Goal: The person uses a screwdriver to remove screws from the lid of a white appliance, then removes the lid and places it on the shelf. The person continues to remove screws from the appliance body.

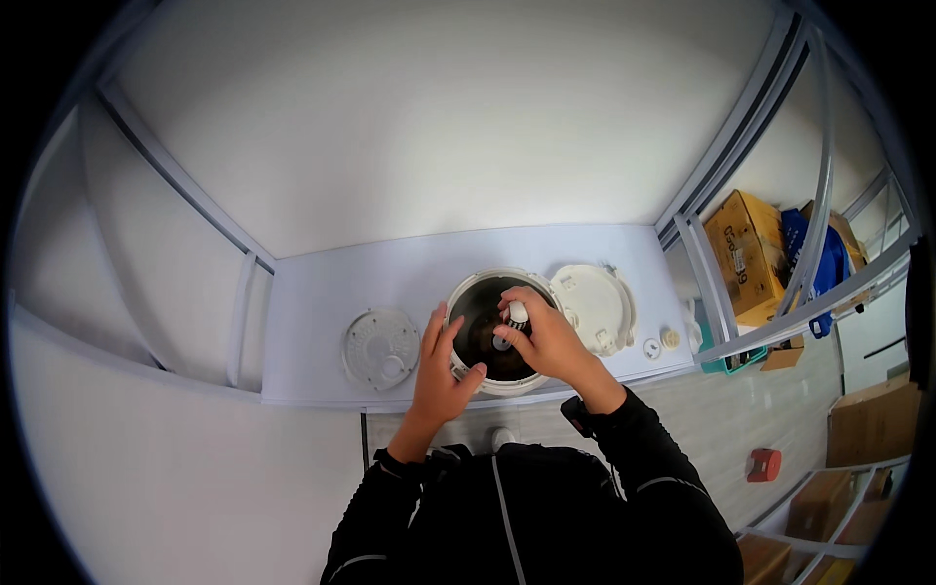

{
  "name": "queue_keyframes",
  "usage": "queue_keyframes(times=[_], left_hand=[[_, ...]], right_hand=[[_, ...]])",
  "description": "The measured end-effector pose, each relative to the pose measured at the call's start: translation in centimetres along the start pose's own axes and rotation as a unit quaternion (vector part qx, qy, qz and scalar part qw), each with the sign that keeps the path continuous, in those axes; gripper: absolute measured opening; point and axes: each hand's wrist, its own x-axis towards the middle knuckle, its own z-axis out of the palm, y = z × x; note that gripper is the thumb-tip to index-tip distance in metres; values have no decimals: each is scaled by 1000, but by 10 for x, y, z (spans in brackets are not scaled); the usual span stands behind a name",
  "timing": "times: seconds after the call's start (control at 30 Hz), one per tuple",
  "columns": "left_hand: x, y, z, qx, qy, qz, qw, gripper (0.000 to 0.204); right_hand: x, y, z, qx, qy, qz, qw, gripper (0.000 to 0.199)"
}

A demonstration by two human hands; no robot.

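A round white appliance body (531, 383), like an electric cooker, stands before me with its dark inside (478, 336) showing. Over its opening, my right hand (558, 343) is closed around a small cylinder with a white top and dark striped side (518, 314). What kind of thing the cylinder is, I cannot make out. At the left rim is my left hand (444, 385), open with fingers spread; whether it touches the rim is unclear. Left of the body lies a round white perforated cover (366, 349). A white lid shell (597, 297) rests on the right.
Two small round pieces, one white (651, 348) and one cream (670, 337), lie near the right end of the white table (322, 292). Frame posts (707, 278) stand beyond it. Cardboard boxes (741, 253), a teal basket (721, 365) and a red stool (764, 465) are at right.
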Motion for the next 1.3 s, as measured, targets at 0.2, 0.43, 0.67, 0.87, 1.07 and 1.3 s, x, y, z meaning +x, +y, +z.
queue_keyframes(times=[0.2,0.43,0.67,0.87,1.07,1.3], left_hand=[[0,4,3,-30,3,-43,999,79],[-2,5,6,-41,11,-59,997,80],[-3,4,7,-48,20,-60,997,81],[-3,8,7,-47,24,-62,997,80],[-4,8,7,-39,33,-51,997,78],[-5,5,8,-54,46,-35,997,75]], right_hand=[[3,7,-3,4,-24,-12,1000,46],[2,11,2,3,-17,-51,999,44],[0,11,1,-2,9,-52,999,43],[2,14,4,-8,14,-38,999,44],[-2,12,0,40,59,-48,996,45],[-2,-29,-51,155,286,-230,917,42]])
